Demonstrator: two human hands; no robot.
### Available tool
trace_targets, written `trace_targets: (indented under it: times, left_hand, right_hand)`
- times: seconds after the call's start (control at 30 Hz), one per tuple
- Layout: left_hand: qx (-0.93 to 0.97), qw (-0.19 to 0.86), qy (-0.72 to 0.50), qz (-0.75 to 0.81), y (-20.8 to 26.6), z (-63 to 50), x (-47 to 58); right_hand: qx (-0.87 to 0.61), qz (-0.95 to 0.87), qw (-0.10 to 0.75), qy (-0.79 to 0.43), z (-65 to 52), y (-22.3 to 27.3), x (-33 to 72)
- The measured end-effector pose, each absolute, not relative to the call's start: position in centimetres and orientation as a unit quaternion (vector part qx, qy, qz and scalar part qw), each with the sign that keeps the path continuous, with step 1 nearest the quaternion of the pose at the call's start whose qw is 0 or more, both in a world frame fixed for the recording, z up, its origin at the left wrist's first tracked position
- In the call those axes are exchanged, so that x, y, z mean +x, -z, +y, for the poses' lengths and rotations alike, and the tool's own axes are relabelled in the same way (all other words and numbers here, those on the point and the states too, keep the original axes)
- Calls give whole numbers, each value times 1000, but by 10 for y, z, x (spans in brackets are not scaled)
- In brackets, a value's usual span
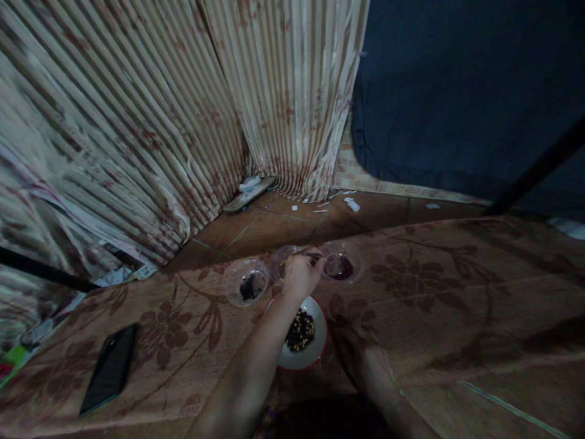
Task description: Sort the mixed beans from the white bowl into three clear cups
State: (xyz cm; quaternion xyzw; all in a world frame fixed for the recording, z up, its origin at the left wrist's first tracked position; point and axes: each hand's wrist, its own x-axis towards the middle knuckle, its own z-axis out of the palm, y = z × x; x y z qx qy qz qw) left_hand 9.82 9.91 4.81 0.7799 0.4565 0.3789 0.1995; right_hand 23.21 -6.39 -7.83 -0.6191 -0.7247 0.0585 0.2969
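Observation:
My left hand point(302, 273) reaches across to the row of small clear plastic cups, its fingers pinched together on something thin and dark that I cannot make out. It partly covers the middle cup point(276, 268), which shows some yellowish bits. The left cup point(233, 296) holds black beans or seeds point(249, 288); the right cup point(356, 259) holds dark red ones point(342, 267). Under my left wrist stands a white bowl point(319, 350) with a red rim, holding mixed black and pale yellow pieces point(301, 332). My right hand point(363, 356) rests beside the bowl, fingers lost in shadow.
A brown flowered cloth point(420, 329) covers the low table. A black phone point(109, 369) lies at the left. Beyond the far edge, white scraps point(351, 204) and a board-like object point(249, 195) lie on the tiled floor, before striped curtains point(292, 91).

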Motion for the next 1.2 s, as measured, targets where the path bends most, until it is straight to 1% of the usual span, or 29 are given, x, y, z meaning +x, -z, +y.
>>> trace_targets:
  times: [0.13,0.3,0.37,0.53,0.63,0.73,0.83,0.93,1.03,1.2]
  left_hand:
    - [783,198,-332,487,-45,106,101]
    - [774,189,-335,503,-54,74,69]
    - [770,193,-327,512,-58,53,57]
    - [769,184,-306,530,-56,8,35]
    - [759,191,-296,548,-52,-8,24]
    - [741,206,-284,572,-49,-16,14]
    - [733,224,-294,571,-46,-21,7]
    - [705,263,-329,571,-41,-25,3]
    - [668,308,-367,570,-36,-29,-3]
    - [670,337,-404,525,-30,-35,-17]
  right_hand:
    - [-619,-723,300,-60,-63,81,233]
    - [-614,-720,313,-86,-64,83,234]
    - [-617,-702,336,-114,-65,82,234]
    - [-641,-596,441,-201,-63,68,238]
    - [-650,-556,464,-229,-62,48,236]
    - [-645,-551,465,-252,-64,29,226]
    - [-626,-571,458,-271,-67,21,217]
    - [-616,-584,445,-286,-69,28,216]
    - [-653,-561,425,-280,-70,42,223]
    - [-684,-561,380,-272,-74,59,234]
